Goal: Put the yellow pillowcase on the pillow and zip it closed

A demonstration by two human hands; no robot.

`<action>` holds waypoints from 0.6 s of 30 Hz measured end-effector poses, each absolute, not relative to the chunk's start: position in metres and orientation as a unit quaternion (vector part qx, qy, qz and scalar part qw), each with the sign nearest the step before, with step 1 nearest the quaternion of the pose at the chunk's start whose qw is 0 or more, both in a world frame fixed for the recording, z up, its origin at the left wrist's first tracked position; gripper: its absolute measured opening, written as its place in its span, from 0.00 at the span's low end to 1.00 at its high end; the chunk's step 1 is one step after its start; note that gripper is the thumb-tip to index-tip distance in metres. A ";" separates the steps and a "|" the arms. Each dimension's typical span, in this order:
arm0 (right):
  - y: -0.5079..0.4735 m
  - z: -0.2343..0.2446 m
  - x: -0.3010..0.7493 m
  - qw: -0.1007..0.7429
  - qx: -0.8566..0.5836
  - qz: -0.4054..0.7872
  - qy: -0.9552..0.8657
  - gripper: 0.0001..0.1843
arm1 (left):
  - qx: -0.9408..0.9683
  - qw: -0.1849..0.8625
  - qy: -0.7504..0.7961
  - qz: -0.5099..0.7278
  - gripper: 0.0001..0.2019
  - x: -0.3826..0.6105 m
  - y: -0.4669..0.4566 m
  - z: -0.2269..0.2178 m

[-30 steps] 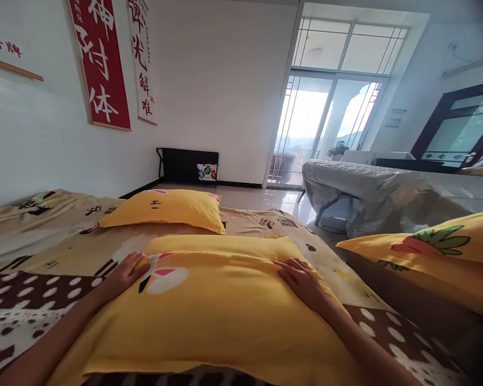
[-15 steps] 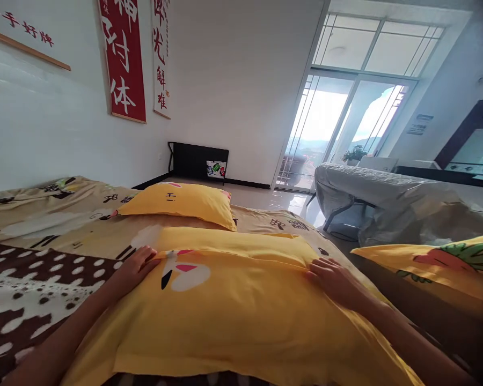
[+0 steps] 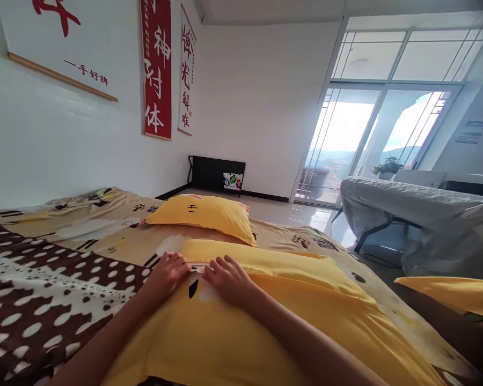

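Note:
A large yellow pillowcase (image 3: 209,338) with a printed black, white and pink pattern lies before me on the bed. Along its far end runs a folded yellow band (image 3: 273,258); I cannot tell whether this is a flap or a pillow inside. My left hand (image 3: 171,272) has its fingers curled over the far left corner of the pillowcase edge. Close beside it, my right hand (image 3: 228,280) pinches the same edge, with a small strip of pale print showing between the two hands. The fingertips are partly hidden by the cloth.
Beyond lies another yellow pillow (image 3: 201,215) on the beige printed sheet (image 3: 116,230). A brown and white dotted blanket (image 3: 32,300) covers the left side. At right are a yellow cloth (image 3: 451,292) and a plastic-covered table (image 3: 410,201). A black folded frame (image 3: 209,172) leans by the wall.
My right hand has moved left along the pillowcase edge, from its right corner to beside my left hand. The view has shifted left and up.

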State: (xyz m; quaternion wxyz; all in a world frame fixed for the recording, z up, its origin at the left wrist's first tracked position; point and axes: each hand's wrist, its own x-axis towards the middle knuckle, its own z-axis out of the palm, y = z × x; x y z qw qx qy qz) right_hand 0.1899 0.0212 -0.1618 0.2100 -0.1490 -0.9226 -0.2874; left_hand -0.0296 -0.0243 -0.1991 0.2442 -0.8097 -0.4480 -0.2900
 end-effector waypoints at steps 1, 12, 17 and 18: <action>0.020 -0.167 0.190 0.229 -0.116 -0.328 -0.909 0.10 | -0.804 0.276 -0.439 -0.292 0.09 -0.035 -0.028 -0.205; 0.010 -0.168 0.204 0.287 -0.043 -0.365 -0.885 0.12 | -0.758 0.286 -0.456 -0.368 0.02 -0.043 -0.032 -0.232; 0.001 -0.175 0.233 0.268 -0.095 -0.287 -0.915 0.12 | -0.763 0.318 -0.424 -0.369 0.04 -0.041 -0.042 -0.235; -0.002 -0.176 0.245 0.271 -0.105 -0.282 -0.914 0.12 | -0.768 0.325 -0.416 -0.362 0.05 -0.041 -0.045 -0.236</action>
